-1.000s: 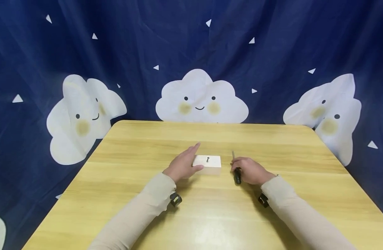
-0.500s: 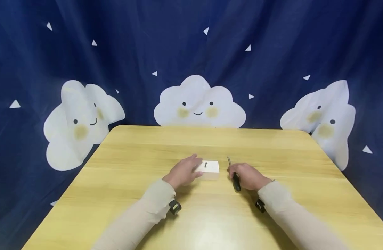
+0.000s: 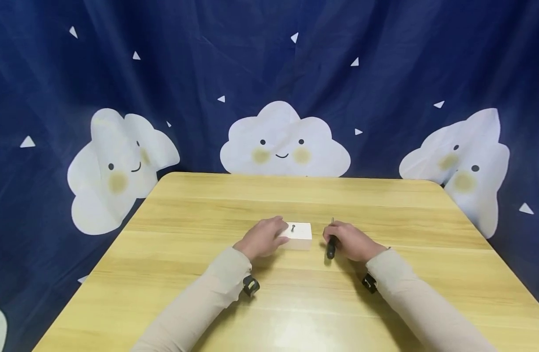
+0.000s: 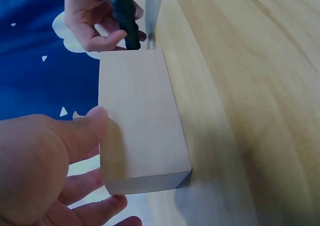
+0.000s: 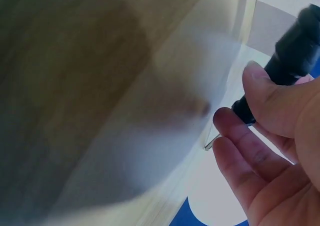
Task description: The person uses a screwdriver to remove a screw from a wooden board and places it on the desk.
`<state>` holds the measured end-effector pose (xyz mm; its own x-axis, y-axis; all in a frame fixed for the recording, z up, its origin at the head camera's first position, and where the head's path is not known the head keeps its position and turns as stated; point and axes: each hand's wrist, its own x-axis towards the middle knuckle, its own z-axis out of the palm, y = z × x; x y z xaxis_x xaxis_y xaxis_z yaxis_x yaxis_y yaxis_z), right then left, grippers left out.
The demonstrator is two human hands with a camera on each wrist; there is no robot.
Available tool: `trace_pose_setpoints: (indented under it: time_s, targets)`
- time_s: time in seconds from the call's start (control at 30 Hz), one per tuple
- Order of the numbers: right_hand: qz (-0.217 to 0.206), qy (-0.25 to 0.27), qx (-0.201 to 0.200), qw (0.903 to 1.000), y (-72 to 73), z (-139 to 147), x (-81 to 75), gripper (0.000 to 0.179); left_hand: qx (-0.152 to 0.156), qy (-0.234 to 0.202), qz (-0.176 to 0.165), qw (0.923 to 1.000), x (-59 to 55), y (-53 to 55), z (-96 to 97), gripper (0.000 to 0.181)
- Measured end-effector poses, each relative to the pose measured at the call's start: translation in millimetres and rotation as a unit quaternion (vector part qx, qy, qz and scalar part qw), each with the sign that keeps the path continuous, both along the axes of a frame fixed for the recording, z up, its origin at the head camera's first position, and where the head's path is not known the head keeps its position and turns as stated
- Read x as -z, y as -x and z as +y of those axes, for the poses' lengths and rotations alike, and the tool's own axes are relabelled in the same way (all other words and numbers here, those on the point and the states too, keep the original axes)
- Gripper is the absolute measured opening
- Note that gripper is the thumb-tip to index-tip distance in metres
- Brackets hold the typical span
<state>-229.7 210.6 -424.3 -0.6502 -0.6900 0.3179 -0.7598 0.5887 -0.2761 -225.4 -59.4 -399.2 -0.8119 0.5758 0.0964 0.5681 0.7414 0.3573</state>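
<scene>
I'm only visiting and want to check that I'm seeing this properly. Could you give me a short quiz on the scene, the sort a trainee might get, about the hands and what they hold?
1. Which tool does the right hand hold?
2. True or false: the screw lies on the bare tabletop.
3. Fill in the blank: The left hand grips the ____.

Key:
1. A screwdriver with a black handle.
2. False; the screw is on top of the wooden block.
3. Wooden block.
</scene>
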Motion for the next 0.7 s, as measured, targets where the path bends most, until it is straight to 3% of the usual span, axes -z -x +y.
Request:
trace_pose_setpoints:
  time_s: [0.13,0.37,0.7]
  targets:
    - [0.02,0.007,0.008,0.9998,1.3,1,0.3,0.026,-0.013,-0.017,-0.003,0.9998,0.6,1.0,1.0,0.031]
    - [0.028,0.047,0.062,0.9966,2.3,3,-7.2,0.043,-0.015,-0.023,-0.011,0.9996,2.4,3.5,1.9,0.035]
    - [0.069,0.143,0.144,0.9768,2.1,1,-17.5,0.024,-0.022,-0.016,-0.024,0.9993,5.6,4.0,2.6,0.037]
